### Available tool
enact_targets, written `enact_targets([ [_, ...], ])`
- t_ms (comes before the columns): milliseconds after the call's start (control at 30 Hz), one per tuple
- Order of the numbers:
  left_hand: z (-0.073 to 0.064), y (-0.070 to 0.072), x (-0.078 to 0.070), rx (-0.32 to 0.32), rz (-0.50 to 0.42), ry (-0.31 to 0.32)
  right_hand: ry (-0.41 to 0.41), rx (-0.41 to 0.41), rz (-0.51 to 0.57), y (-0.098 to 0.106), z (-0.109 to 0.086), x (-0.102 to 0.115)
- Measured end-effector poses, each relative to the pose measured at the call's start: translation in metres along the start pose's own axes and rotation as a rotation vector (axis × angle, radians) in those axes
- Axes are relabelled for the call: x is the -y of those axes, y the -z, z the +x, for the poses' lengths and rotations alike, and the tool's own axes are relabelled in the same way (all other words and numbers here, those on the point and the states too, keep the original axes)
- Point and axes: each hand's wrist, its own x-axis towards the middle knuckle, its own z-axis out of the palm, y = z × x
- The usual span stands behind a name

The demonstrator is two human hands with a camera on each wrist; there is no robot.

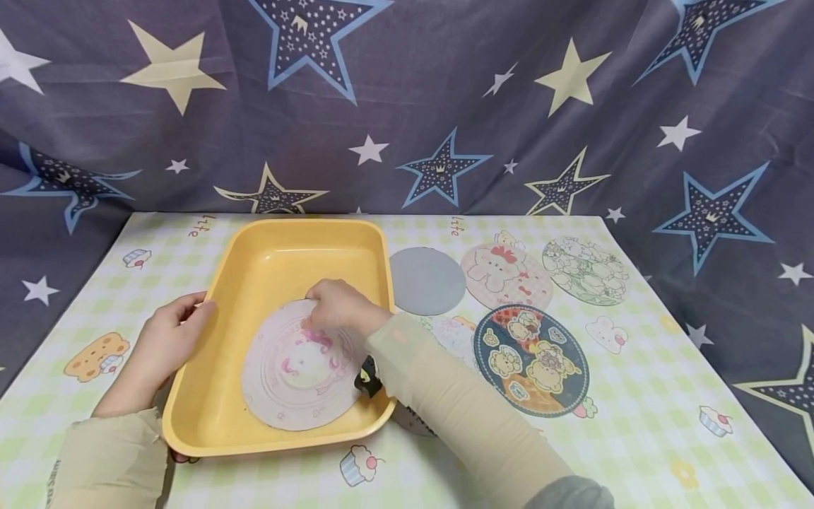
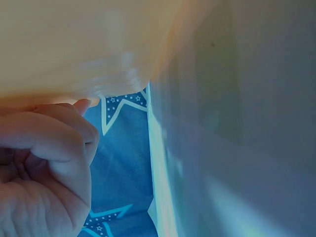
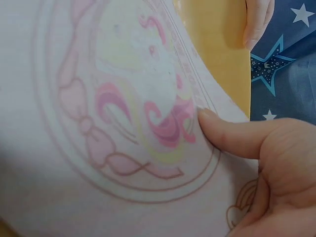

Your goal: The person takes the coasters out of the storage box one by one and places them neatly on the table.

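Note:
A deep yellow rectangular tray (image 1: 295, 265) stands on the left part of the table. My left hand (image 1: 168, 336) holds its left rim, thumb at the top edge; in the left wrist view the fingers (image 2: 64, 133) curl against the tray's outer wall. Inside the tray is a round pale pink mat (image 1: 305, 375) with a pink pony print. My right hand (image 1: 343, 307) pinches this mat at its far edge; in the right wrist view the thumb (image 3: 232, 136) lies over the printed face and the fingertips behind are hidden.
Right of the tray lie several round mats: plain grey (image 1: 427, 281), pink bunny (image 1: 505, 276), white line-drawn (image 1: 585, 270) and dark blue bear (image 1: 531, 360). Others are partly under my right forearm. A small black thing (image 1: 367, 378) shows at the tray's right wall. A star-patterned curtain (image 1: 407, 106) hangs behind.

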Motion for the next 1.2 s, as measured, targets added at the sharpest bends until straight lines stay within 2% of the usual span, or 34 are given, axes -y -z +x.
enact_targets([
  [200,0.001,-0.0005,0.0006,-0.003,0.015,0.01,-0.004,-0.067,0.038,0.0,0.0013,-0.0001],
  [433,0.0007,-0.0007,0.0018,-0.003,0.015,0.014,-0.016,-0.104,0.101,-0.0003,0.0024,-0.0004],
  [1200,0.0011,-0.0013,0.0027,-0.019,0.024,-0.013,-0.082,-0.191,0.42,0.0039,0.0007,-0.0027],
])
